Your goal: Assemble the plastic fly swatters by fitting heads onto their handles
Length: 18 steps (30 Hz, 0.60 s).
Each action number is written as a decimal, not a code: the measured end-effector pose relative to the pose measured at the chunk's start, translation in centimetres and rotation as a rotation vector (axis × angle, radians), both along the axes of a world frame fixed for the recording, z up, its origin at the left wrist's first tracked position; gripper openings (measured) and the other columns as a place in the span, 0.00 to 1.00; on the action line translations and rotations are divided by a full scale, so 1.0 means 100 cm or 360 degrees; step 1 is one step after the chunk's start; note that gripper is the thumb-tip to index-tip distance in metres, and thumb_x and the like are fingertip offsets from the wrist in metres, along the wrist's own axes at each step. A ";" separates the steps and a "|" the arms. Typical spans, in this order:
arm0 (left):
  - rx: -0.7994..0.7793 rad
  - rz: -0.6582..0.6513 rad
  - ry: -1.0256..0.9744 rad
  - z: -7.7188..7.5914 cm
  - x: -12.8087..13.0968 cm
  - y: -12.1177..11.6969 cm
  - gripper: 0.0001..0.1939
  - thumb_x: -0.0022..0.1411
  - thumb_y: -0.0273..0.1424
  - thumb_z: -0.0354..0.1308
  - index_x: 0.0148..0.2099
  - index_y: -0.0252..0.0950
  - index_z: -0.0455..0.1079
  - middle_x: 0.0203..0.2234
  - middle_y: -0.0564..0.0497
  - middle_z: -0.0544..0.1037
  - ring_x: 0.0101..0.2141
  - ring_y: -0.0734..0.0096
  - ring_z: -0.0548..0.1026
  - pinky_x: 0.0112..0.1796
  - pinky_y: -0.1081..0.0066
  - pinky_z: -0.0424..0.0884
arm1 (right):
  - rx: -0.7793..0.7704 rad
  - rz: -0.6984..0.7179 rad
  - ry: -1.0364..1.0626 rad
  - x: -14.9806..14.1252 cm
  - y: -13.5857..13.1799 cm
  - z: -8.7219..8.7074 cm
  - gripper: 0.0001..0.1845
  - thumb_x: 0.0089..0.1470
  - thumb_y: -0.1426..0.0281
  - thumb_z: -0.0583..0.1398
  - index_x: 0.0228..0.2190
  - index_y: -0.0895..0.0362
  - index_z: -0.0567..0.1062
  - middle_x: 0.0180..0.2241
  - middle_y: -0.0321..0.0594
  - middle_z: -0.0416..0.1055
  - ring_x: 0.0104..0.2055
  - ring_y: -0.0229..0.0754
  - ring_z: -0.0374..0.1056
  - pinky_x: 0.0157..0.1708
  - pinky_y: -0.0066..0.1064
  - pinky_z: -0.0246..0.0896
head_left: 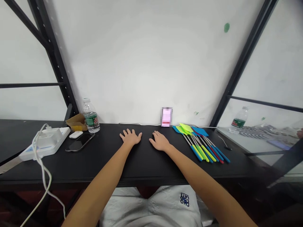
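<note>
My left hand [131, 137] lies palm down on the black tabletop [142, 164], fingers spread, holding nothing. A short way to its right, my right hand [160, 141] rests flat too, thumb apart from the fingers, also with nothing in it. Nearest to the right hand is a fanned pile of fly swatters [201, 143] with blue, yellow-green and red handles and thin metal shafts. Their flat heads overlap near the wall. Behind the hands, a small lit phone-like screen [166, 117], blurred out, stands upright against the wall.
On the left are a water bottle [91, 118], an open cardboard box [78, 122], a white case [76, 134], a dark phone [80, 142] and a power strip [47, 142] with white cables. Black metal posts frame both sides. A thin cable [224, 143] lies at right.
</note>
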<state>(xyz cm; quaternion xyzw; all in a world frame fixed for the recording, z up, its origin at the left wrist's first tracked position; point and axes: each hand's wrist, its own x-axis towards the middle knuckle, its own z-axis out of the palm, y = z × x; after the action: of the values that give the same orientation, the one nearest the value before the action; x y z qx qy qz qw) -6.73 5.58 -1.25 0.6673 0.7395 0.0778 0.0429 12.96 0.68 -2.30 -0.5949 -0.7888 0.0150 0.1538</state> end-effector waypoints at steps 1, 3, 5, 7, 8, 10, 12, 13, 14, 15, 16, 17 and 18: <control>-0.0015 -0.0020 0.0004 -0.001 0.000 0.000 0.48 0.61 0.60 0.31 0.72 0.32 0.48 0.70 0.36 0.44 0.68 0.36 0.40 0.61 0.37 0.39 | -0.0047 0.0004 -0.0006 0.001 0.001 0.000 0.38 0.65 0.52 0.45 0.64 0.68 0.58 0.68 0.54 0.47 0.70 0.52 0.41 0.65 0.40 0.37; -0.0034 -0.0073 0.0016 -0.001 0.001 0.001 0.49 0.61 0.60 0.29 0.72 0.33 0.47 0.70 0.39 0.42 0.68 0.38 0.38 0.62 0.38 0.37 | -0.0115 0.0016 -0.0024 0.001 0.002 0.000 0.42 0.64 0.49 0.42 0.66 0.69 0.54 0.69 0.54 0.43 0.71 0.52 0.37 0.66 0.42 0.33; -0.0043 -0.0145 0.0034 -0.002 0.002 0.000 0.49 0.60 0.61 0.28 0.73 0.34 0.45 0.71 0.42 0.41 0.68 0.40 0.37 0.62 0.38 0.36 | -0.0168 0.0025 -0.0044 0.001 0.004 0.000 0.45 0.64 0.47 0.40 0.67 0.70 0.51 0.69 0.55 0.39 0.71 0.52 0.34 0.66 0.43 0.31; -0.0041 -0.0232 0.0051 -0.003 0.003 -0.001 0.48 0.60 0.61 0.28 0.73 0.37 0.45 0.71 0.44 0.41 0.68 0.42 0.37 0.63 0.39 0.36 | -0.0203 0.0033 -0.0066 0.001 0.004 -0.001 0.48 0.63 0.45 0.39 0.67 0.70 0.49 0.70 0.55 0.37 0.72 0.52 0.32 0.66 0.44 0.30; -0.0039 -0.0275 0.0057 -0.004 0.003 -0.001 0.48 0.60 0.62 0.28 0.73 0.38 0.45 0.71 0.46 0.41 0.68 0.42 0.37 0.63 0.40 0.36 | -0.0212 0.0036 -0.0076 0.001 0.004 -0.001 0.48 0.62 0.44 0.38 0.67 0.71 0.48 0.70 0.55 0.36 0.72 0.52 0.32 0.66 0.44 0.30; -0.0035 -0.0348 0.0064 -0.004 0.004 -0.002 0.48 0.59 0.63 0.29 0.73 0.42 0.45 0.71 0.48 0.42 0.68 0.42 0.37 0.63 0.40 0.36 | -0.0222 0.0040 -0.0094 0.001 0.005 -0.001 0.50 0.61 0.43 0.37 0.67 0.71 0.48 0.70 0.54 0.36 0.72 0.52 0.31 0.66 0.44 0.29; -0.0032 -0.0392 0.0066 -0.005 0.003 -0.003 0.47 0.58 0.64 0.30 0.72 0.46 0.45 0.71 0.50 0.42 0.68 0.40 0.38 0.62 0.38 0.35 | -0.0229 0.0046 -0.0106 0.002 0.005 -0.002 0.51 0.61 0.42 0.37 0.67 0.70 0.48 0.70 0.54 0.35 0.72 0.52 0.31 0.66 0.44 0.28; -0.0029 -0.0409 0.0067 -0.005 0.003 -0.004 0.47 0.57 0.65 0.30 0.72 0.48 0.45 0.71 0.51 0.43 0.68 0.39 0.38 0.62 0.38 0.35 | -0.0234 0.0050 -0.0109 0.002 0.005 -0.002 0.51 0.60 0.41 0.37 0.68 0.70 0.48 0.70 0.54 0.35 0.72 0.52 0.30 0.66 0.44 0.28; -0.0027 -0.0424 0.0069 -0.004 0.003 -0.005 0.47 0.57 0.65 0.30 0.72 0.50 0.45 0.71 0.51 0.43 0.68 0.38 0.38 0.62 0.37 0.35 | -0.0239 0.0054 -0.0110 0.002 0.005 -0.002 0.52 0.60 0.41 0.37 0.68 0.69 0.48 0.70 0.53 0.35 0.72 0.52 0.30 0.66 0.44 0.28; -0.0028 -0.0437 0.0072 -0.004 0.003 -0.005 0.46 0.57 0.65 0.31 0.72 0.50 0.45 0.71 0.51 0.43 0.68 0.37 0.38 0.62 0.36 0.35 | -0.0246 0.0056 -0.0110 0.002 0.005 -0.002 0.52 0.59 0.40 0.37 0.68 0.68 0.47 0.70 0.53 0.34 0.72 0.52 0.30 0.66 0.44 0.27; -0.0031 -0.0449 0.0077 -0.004 0.003 -0.006 0.46 0.57 0.66 0.31 0.72 0.51 0.45 0.71 0.52 0.43 0.68 0.37 0.38 0.61 0.36 0.35 | -0.0254 0.0058 -0.0111 0.002 0.005 -0.001 0.53 0.59 0.39 0.37 0.68 0.68 0.47 0.70 0.52 0.34 0.72 0.51 0.29 0.66 0.43 0.27; -0.0036 -0.0461 0.0083 -0.003 0.003 -0.006 0.47 0.56 0.66 0.31 0.72 0.51 0.45 0.71 0.52 0.43 0.68 0.37 0.38 0.61 0.35 0.35 | -0.0262 0.0059 -0.0112 0.003 0.005 -0.001 0.53 0.58 0.39 0.37 0.68 0.67 0.47 0.70 0.52 0.34 0.72 0.51 0.29 0.66 0.43 0.27; -0.0040 -0.0472 0.0088 -0.003 0.003 -0.006 0.47 0.56 0.66 0.31 0.72 0.51 0.44 0.71 0.52 0.42 0.68 0.38 0.38 0.61 0.35 0.35 | -0.0270 0.0059 -0.0113 0.003 0.005 -0.001 0.53 0.58 0.39 0.37 0.68 0.67 0.47 0.70 0.52 0.34 0.72 0.51 0.29 0.66 0.43 0.27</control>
<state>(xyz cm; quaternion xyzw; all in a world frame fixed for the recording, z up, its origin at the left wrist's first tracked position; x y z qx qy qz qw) -6.45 5.00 -1.58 0.7706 0.6345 0.0429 0.0418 13.25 1.18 -2.38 -0.5911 -0.8006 0.0634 0.0746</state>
